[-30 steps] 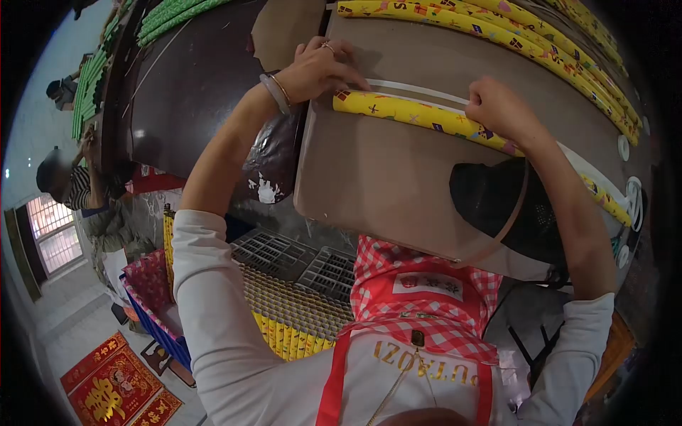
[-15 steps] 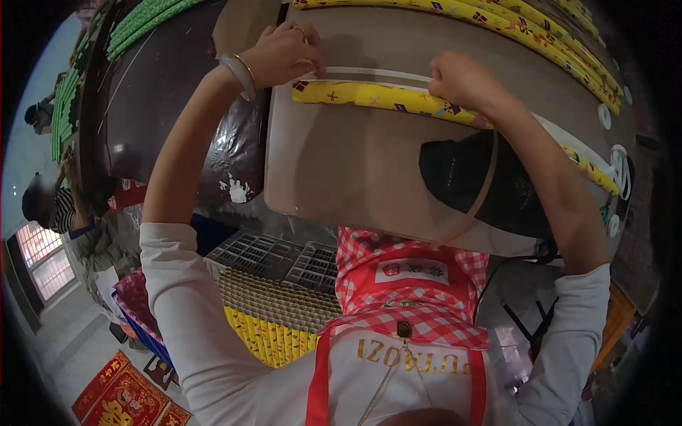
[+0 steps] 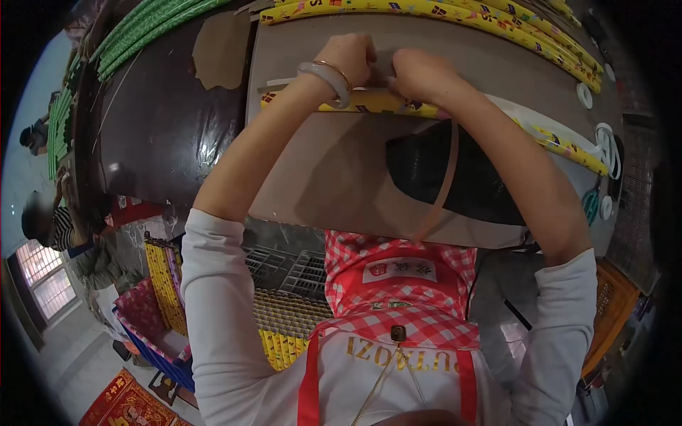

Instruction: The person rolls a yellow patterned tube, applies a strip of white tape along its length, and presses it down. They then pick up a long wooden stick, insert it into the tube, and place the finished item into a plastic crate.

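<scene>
My left hand (image 3: 348, 58), with bracelets at its wrist, is closed with curled fingers just beyond a yellow patterned paper roll (image 3: 376, 104). My right hand (image 3: 424, 74) is also closed, a short gap to the right, its fingers curled down at the roll's far side. What either hand pinches is hidden. The roll lies across the board-topped table (image 3: 305, 163), with a pale strip (image 3: 287, 83) along its far edge. Nearer to me, under my right forearm, lies a black rounded thing (image 3: 455, 177) with a tan strap (image 3: 445, 186).
More yellow patterned rolls (image 3: 497, 28) lie at the far side, and green ones (image 3: 142, 35) at the far left. White tape rings (image 3: 584, 95) and teal-handled scissors (image 3: 591, 204) are at the right. A person (image 3: 60, 220) is at the left.
My left hand has moved right along the roll and its fingers have curled in. My right hand has shifted slightly left, so the two hands are now close together.
</scene>
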`<state>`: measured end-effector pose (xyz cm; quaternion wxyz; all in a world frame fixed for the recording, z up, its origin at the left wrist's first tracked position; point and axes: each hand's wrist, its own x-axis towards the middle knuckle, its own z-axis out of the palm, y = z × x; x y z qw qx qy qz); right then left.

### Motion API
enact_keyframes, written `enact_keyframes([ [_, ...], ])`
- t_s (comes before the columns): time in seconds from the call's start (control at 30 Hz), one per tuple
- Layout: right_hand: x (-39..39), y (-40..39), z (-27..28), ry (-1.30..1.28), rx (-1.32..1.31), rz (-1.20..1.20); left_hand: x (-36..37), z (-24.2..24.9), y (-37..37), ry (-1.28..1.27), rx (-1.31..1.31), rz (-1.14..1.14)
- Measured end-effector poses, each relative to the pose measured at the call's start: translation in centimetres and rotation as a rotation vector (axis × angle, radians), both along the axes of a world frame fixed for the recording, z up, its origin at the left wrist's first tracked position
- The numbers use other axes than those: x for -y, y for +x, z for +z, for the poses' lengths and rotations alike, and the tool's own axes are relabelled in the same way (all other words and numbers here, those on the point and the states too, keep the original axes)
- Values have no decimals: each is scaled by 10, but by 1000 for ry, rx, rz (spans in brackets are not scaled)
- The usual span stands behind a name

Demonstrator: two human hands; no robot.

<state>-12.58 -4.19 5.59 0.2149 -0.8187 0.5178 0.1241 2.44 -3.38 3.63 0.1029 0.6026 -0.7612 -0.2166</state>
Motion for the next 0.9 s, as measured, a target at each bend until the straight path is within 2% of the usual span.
enact_keyframes([
  [0.27,3,1,0,68,-46,64,2,-4,6,20,39,-34],
  [0.33,1,3,-5,-35,16,18,4,-6,7,56,25,-34],
  [0.47,-1,3,4,-26,6,5,6,-8,6,45,45,-52],
  [0.57,0,2,6,62,-52,28,7,-12,4,25,82,-61],
  [0.63,5,-2,3,-5,8,148,8,-13,4,4,85,-79],
  [0.73,8,-10,11,-53,64,195,7,-11,2,-36,112,-92],
  [0.83,10,-16,19,50,85,193,10,-12,0,13,135,-66],
  [0.9,9,-24,21,16,97,156,11,-16,-1,11,162,-59],
])
